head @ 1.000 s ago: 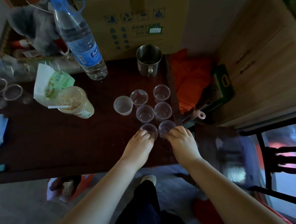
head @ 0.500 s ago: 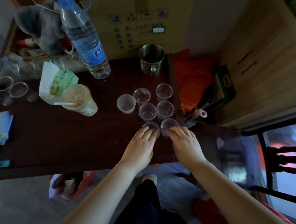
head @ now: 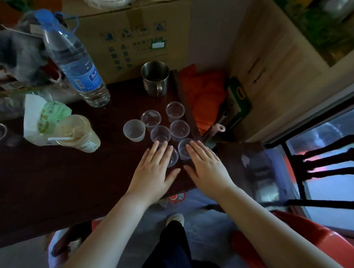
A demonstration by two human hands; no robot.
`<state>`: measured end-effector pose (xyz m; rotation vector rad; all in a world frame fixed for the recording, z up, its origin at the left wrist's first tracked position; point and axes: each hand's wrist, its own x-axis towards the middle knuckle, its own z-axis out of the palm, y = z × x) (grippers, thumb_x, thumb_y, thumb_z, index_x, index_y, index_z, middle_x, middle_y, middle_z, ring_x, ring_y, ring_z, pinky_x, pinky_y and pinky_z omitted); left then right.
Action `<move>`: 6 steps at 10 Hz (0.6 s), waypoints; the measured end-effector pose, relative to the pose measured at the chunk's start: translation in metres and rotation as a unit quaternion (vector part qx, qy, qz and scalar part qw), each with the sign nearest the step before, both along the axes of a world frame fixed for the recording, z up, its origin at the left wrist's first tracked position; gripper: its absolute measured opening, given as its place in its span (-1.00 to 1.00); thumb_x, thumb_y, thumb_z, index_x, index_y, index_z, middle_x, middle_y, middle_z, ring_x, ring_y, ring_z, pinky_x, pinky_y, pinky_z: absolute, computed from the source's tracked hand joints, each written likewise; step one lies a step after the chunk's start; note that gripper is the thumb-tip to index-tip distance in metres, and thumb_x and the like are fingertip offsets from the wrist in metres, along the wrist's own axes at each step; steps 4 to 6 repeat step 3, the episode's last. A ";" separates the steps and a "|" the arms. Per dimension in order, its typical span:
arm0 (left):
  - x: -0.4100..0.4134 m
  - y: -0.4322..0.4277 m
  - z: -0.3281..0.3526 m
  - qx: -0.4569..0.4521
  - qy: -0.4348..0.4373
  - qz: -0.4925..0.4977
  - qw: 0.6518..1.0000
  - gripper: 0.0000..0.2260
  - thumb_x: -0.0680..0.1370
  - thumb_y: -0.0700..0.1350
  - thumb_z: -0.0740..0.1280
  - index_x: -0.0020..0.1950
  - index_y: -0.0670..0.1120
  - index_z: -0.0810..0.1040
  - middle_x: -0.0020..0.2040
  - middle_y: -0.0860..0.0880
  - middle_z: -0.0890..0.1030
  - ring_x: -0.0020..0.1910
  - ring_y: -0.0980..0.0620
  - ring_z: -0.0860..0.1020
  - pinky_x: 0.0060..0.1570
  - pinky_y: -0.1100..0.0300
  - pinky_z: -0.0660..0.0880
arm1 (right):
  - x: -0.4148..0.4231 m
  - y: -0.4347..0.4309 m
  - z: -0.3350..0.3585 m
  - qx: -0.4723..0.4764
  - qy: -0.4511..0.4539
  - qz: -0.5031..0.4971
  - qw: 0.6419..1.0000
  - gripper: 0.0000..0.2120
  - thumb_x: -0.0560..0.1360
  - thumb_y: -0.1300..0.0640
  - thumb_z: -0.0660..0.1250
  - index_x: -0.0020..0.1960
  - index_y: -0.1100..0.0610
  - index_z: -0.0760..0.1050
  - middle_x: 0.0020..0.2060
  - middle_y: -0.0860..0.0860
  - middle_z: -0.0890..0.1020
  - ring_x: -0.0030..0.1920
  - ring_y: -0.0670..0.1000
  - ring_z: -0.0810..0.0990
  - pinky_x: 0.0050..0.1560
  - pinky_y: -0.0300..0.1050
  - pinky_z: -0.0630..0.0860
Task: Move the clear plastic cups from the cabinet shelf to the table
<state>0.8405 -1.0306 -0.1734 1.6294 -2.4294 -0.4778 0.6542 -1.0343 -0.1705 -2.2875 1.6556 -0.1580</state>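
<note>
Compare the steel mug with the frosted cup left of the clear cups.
The handled stainless steel mug is opaque, shiny metal; the frosted white plastic cup is translucent and has no handle. The mug stands at the table's far edge by the cardboard box; the cup sits nearer, beside the clear cups. Both upright, open-topped.

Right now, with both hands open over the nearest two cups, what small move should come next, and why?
Probably lift both hands straight up and away. The left hand and right hand lie flat, gripping nothing, and the two nearest small clear plastic cups already stand upright on the dark wooden table.
</note>
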 end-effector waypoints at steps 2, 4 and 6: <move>0.008 0.021 0.030 -0.021 0.000 -0.022 1.000 -0.37 0.54 0.26 -0.07 0.50 -0.08 0.06 0.53 -0.09 0.08 0.50 -0.01 -0.10 0.47 0.01 -0.03 | 0.007 0.029 0.026 -0.021 -0.004 -0.022 1.000 -0.44 0.58 -0.09 0.13 0.48 0.15 0.14 0.47 0.08 0.24 0.49 0.03 0.10 0.46 -0.11 -0.01; 0.011 0.039 0.052 -0.044 0.006 -0.032 0.998 -0.38 0.54 0.26 -0.07 0.50 -0.07 0.03 0.54 -0.08 0.07 0.50 0.00 -0.10 0.47 0.01 -0.03 | 0.011 0.051 0.049 -0.033 -0.021 -0.038 0.999 -0.44 0.58 -0.10 0.13 0.48 0.14 0.14 0.46 0.08 0.27 0.48 0.05 0.14 0.46 -0.08 0.09; 0.011 0.039 0.052 -0.044 0.006 -0.032 0.998 -0.38 0.54 0.26 -0.07 0.50 -0.07 0.03 0.54 -0.08 0.07 0.50 0.00 -0.10 0.47 0.01 -0.03 | 0.011 0.051 0.049 -0.033 -0.021 -0.038 0.999 -0.44 0.58 -0.10 0.13 0.48 0.14 0.14 0.46 0.08 0.27 0.48 0.05 0.14 0.46 -0.08 0.09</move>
